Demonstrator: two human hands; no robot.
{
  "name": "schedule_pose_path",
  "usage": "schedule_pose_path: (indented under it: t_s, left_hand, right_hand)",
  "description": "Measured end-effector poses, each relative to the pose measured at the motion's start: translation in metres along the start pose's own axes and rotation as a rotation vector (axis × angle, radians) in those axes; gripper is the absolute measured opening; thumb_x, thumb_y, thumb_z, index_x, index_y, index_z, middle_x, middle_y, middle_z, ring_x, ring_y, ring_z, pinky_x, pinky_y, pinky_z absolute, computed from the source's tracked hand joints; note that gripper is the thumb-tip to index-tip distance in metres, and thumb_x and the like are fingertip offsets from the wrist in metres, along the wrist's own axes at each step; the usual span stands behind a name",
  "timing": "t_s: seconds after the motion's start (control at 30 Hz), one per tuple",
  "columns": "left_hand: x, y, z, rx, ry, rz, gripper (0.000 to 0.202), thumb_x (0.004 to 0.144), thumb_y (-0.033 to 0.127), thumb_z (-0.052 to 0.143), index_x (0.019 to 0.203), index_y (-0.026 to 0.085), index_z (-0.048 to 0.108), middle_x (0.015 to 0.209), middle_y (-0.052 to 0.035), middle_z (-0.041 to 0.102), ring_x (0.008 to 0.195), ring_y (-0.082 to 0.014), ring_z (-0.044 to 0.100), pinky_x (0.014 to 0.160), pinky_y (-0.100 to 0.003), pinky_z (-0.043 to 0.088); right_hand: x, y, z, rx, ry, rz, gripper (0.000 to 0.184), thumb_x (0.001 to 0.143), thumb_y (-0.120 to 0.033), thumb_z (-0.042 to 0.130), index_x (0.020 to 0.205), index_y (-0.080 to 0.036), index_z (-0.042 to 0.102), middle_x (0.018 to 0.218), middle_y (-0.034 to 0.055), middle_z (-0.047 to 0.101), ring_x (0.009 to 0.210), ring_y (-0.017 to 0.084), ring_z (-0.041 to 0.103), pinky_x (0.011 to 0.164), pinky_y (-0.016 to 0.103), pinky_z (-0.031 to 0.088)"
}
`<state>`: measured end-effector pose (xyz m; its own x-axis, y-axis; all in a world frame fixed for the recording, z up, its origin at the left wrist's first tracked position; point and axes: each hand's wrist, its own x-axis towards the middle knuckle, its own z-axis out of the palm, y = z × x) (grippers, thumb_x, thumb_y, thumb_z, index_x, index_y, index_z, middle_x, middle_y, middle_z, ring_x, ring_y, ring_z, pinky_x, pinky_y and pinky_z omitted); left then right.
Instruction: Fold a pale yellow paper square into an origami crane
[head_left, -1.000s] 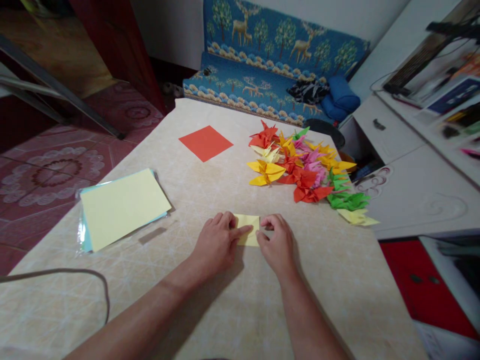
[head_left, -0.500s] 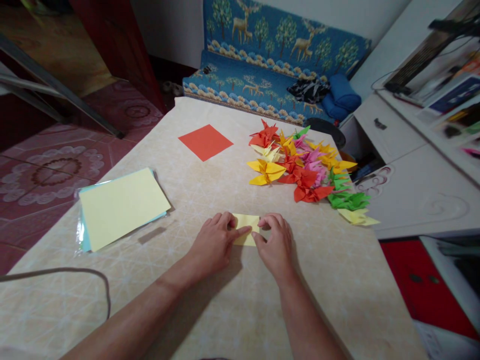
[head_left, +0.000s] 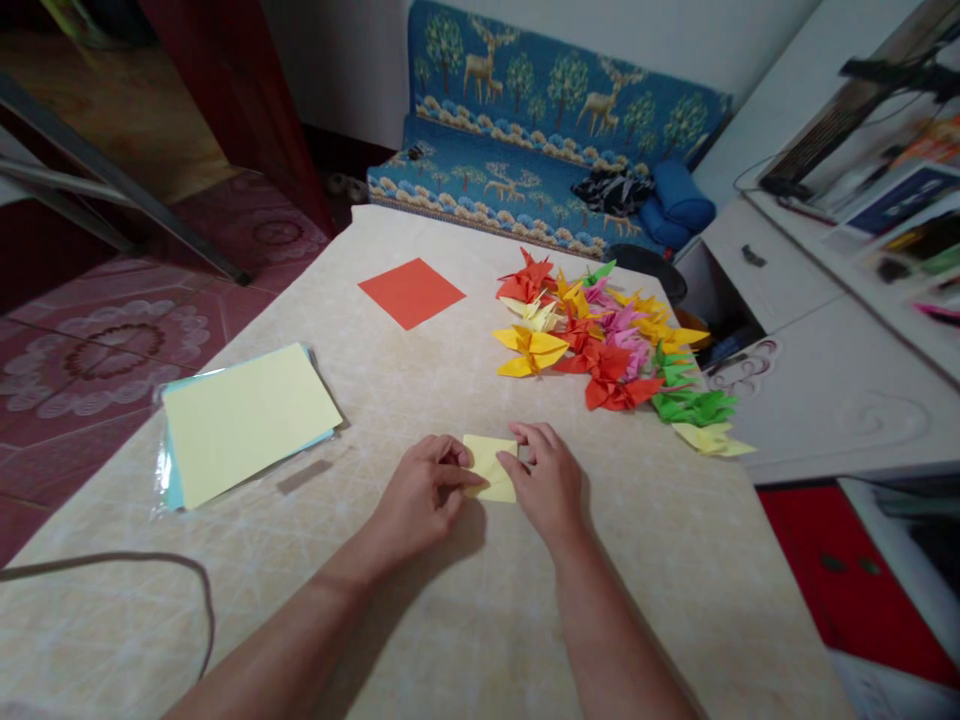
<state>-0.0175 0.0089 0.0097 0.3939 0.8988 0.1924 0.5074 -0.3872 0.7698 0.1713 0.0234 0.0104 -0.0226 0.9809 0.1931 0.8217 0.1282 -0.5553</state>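
Note:
A small pale yellow folded square of paper (head_left: 493,488) lies on the table between my two hands. My left hand (head_left: 424,492) is closed at the paper's left edge, its thumb resting on the lower left part. On the other side, my right hand (head_left: 551,480) grips the right edge, with the thumb on top of the sheet and the index finger at the upper right corner. A crease shows across the paper's face. The undersides of the fingers are hidden.
Folded paper cranes (head_left: 600,345) in several colours cluster at the back right. A red paper square (head_left: 412,293) lies farther back. To the left sits a stack of yellow and blue sheets (head_left: 251,425) on a plastic sleeve. A cable (head_left: 112,556) crosses the near left corner.
My left thumb has drawn back leftward from the paper's middle. My right thumb has shifted up and inward onto the paper. The view has tilted slightly.

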Motion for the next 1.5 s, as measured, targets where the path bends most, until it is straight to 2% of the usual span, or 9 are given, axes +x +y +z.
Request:
schedule_pose_path:
  t_s: [0.2, 0.33, 0.53, 0.7, 0.87, 1.0, 1.13, 1.27, 1.5]
  left_hand:
    - [0.0, -0.006, 0.003, -0.038, 0.057, 0.002, 0.014, 0.075, 0.017, 0.061, 0.081, 0.02, 0.073, 0.087, -0.0054, 0.058, 0.084, -0.0176, 0.053, 0.076, -0.032, 0.042]
    - [0.0, -0.006, 0.004, -0.106, 0.095, -0.029, 0.008, 0.075, 0.019, 0.063, 0.076, 0.019, 0.071, 0.088, -0.0054, 0.058, 0.085, -0.0174, 0.054, 0.075, -0.03, 0.044]
    - [0.004, -0.005, 0.001, -0.38, 0.414, -0.174, 0.012, 0.076, 0.027, 0.066, 0.079, 0.017, 0.059, 0.096, -0.0064, 0.057, 0.091, -0.0174, 0.056, 0.08, -0.03, 0.046]
    - [0.008, -0.008, 0.003, -0.82, 0.414, -0.301, 0.028, 0.075, 0.031, 0.067, 0.095, 0.019, 0.05, 0.096, -0.0056, 0.063, 0.088, -0.0171, 0.062, 0.077, -0.029, 0.049]
    - [0.012, -0.008, 0.0, -0.914, 0.426, -0.367, 0.027, 0.073, 0.032, 0.069, 0.089, 0.018, 0.052, 0.079, 0.0003, 0.062, 0.067, -0.0121, 0.059, 0.06, -0.022, 0.045]
    - [0.01, -0.014, -0.008, -0.817, 0.336, -0.389, 0.021, 0.08, 0.034, 0.062, 0.091, 0.016, 0.057, 0.076, -0.0008, 0.061, 0.063, -0.0113, 0.055, 0.057, -0.022, 0.04]
    - [0.007, -0.014, -0.016, -0.508, 0.096, -0.224, 0.017, 0.087, 0.027, 0.049, 0.093, 0.017, 0.061, 0.08, -0.0029, 0.061, 0.068, -0.0124, 0.053, 0.06, -0.023, 0.039]
    - [0.008, -0.008, -0.02, -0.182, -0.085, -0.022, 0.022, 0.087, 0.018, 0.045, 0.093, 0.019, 0.065, 0.079, -0.0035, 0.059, 0.074, -0.0142, 0.054, 0.069, -0.026, 0.04]
    - [0.011, -0.008, -0.014, -0.034, -0.096, 0.091, 0.021, 0.086, 0.014, 0.043, 0.09, 0.019, 0.063, 0.076, -0.0038, 0.06, 0.075, -0.0157, 0.053, 0.071, -0.028, 0.04]
  right_hand:
    - [-0.002, -0.001, 0.001, 0.005, -0.037, 0.012, 0.005, 0.077, -0.023, 0.058, 0.081, -0.025, 0.062, 0.086, -0.0011, 0.061, 0.073, 0.013, 0.056, 0.062, 0.023, 0.04]
    - [-0.004, 0.003, 0.001, 0.076, -0.011, 0.022, 0.005, 0.078, -0.02, 0.055, 0.074, -0.022, 0.055, 0.079, -0.0009, 0.06, 0.07, 0.013, 0.055, 0.061, 0.023, 0.04]
    - [-0.007, 0.002, 0.007, 0.591, 0.052, 0.213, 0.009, 0.081, -0.029, 0.055, 0.076, -0.023, 0.05, 0.063, -0.0038, 0.056, 0.056, 0.013, 0.057, 0.052, 0.022, 0.044]
    - [-0.011, -0.019, 0.01, 0.899, -0.057, 0.385, 0.019, 0.076, -0.035, 0.062, 0.076, -0.02, 0.05, 0.059, -0.0016, 0.062, 0.055, 0.015, 0.063, 0.053, 0.023, 0.049]
    - [-0.018, -0.034, 0.013, 0.986, -0.228, 0.343, 0.02, 0.075, -0.036, 0.064, 0.075, -0.02, 0.051, 0.063, -0.0014, 0.064, 0.058, 0.015, 0.065, 0.055, 0.023, 0.05]
    - [-0.018, -0.027, 0.008, 0.87, -0.135, 0.228, 0.018, 0.081, -0.039, 0.057, 0.08, -0.021, 0.057, 0.065, -0.0019, 0.061, 0.058, 0.013, 0.061, 0.052, 0.021, 0.046]
    - [-0.012, -0.012, 0.002, 0.724, 0.059, 0.178, 0.018, 0.082, -0.035, 0.056, 0.091, -0.02, 0.058, 0.084, 0.0025, 0.064, 0.067, 0.013, 0.061, 0.06, 0.023, 0.048]
    - [-0.012, -0.006, 0.0, 0.645, -0.054, 0.1, 0.017, 0.081, -0.032, 0.058, 0.093, -0.021, 0.061, 0.084, 0.0031, 0.065, 0.074, 0.015, 0.062, 0.064, 0.025, 0.049]
    - [-0.02, -0.021, 0.009, 0.688, -0.18, 0.098, 0.01, 0.082, -0.029, 0.056, 0.089, -0.025, 0.061, 0.073, -0.0002, 0.063, 0.066, 0.015, 0.061, 0.057, 0.025, 0.05]
